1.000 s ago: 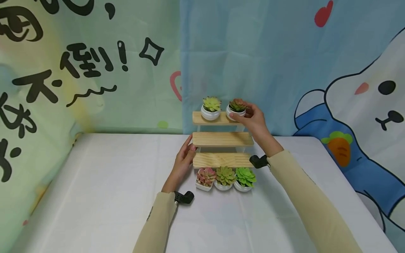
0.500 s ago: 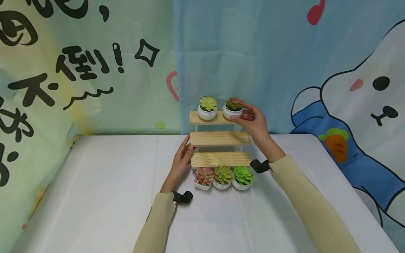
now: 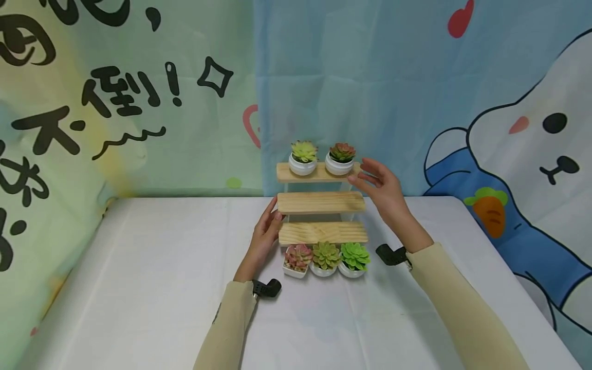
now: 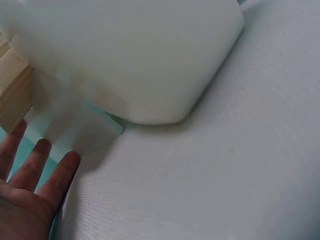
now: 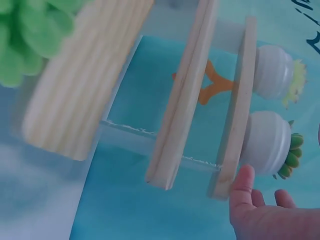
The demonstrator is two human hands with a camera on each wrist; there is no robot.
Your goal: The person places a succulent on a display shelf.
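A three-tier wooden stand (image 3: 321,203) with clear side panels is at the table's far edge. On its top shelf (image 3: 319,173) sit two succulents in round white pots, a yellow-green one (image 3: 303,158) on the left and a reddish one (image 3: 340,159) on the right. My right hand (image 3: 384,192) is just right of the reddish succulent, fingers loosely bent and holding nothing; its thumb is near the pot in the right wrist view. My left hand (image 3: 263,236) rests at the stand's left side, and its extended fingers lie against the side panel (image 4: 75,117) in the left wrist view.
In front of the bottom shelf stand three more potted succulents: a pink one (image 3: 298,258) in a square pot, an olive-green one (image 3: 326,256) and a bright green one (image 3: 354,257). A white cloth covers the table (image 3: 148,282). A printed curtain (image 3: 384,92) hangs behind.
My right hand has let go of the reddish succulent's pot and moved right, away from it. The pot stays on the top shelf. My left hand keeps its place at the stand.
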